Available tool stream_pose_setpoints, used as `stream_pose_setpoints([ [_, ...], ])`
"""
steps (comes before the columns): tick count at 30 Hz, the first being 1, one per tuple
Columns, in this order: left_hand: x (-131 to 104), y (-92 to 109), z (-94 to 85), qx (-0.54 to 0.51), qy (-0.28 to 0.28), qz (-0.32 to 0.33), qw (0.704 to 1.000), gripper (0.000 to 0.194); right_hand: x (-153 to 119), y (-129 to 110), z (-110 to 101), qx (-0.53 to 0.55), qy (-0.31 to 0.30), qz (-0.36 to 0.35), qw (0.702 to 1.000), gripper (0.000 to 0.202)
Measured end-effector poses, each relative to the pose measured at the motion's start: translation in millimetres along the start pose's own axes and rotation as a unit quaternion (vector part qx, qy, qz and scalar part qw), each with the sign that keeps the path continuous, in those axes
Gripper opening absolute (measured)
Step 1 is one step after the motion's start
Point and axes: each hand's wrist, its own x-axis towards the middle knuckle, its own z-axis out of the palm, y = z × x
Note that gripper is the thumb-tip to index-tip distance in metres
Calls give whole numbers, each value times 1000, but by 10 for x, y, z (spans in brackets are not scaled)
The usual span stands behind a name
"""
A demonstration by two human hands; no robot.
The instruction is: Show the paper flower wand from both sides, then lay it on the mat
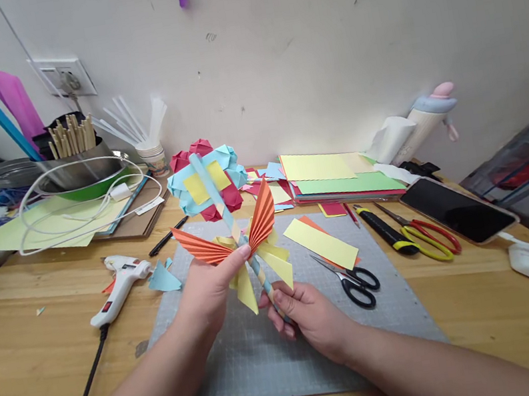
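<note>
I hold a paper flower craft over the grey cutting mat (250,356). Its stem (237,233) is a rolled blue and yellow striped tube. At the top sits a folded blue, yellow and red flower head (208,180). My right hand (304,313) grips the lower end of the stem. My left hand (209,288) pinches the pleated orange paper fans (229,231) where they meet the stem. Pleated yellow leaves (261,269) hang just below them.
A white glue gun (120,286) lies left of the mat. Black scissors (353,278), a yellow paper strip (320,243), a utility knife (384,232), red-yellow scissors (426,235) and a phone (456,210) lie to the right. Coloured paper sheets (336,176) are stacked behind.
</note>
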Motion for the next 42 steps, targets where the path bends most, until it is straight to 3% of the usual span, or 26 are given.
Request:
stream_pose_setpoints([
  [14,-5,-35,25,13,39,21,999,42,-1,-38,38,14,11,10,1000,43],
  [19,7,-59,27,59,90,52,993,34,34,-11,4,36,71,-48,996,35],
  [25,-15,-48,11,104,34,75,991,45,46,-100,-39,60,155,-39,985,38],
  [28,4,-88,-6,126,42,89,987,47,61,-138,-66,120,171,-14,978,39],
  [33,130,-285,-32,117,75,53,989,41,128,-157,-154,198,117,0,973,33],
  [37,166,-400,46,86,10,8,996,39,208,-171,-214,232,51,12,971,29],
  [42,102,-415,210,40,-82,-63,994,42,282,-163,-217,250,16,15,968,30],
])
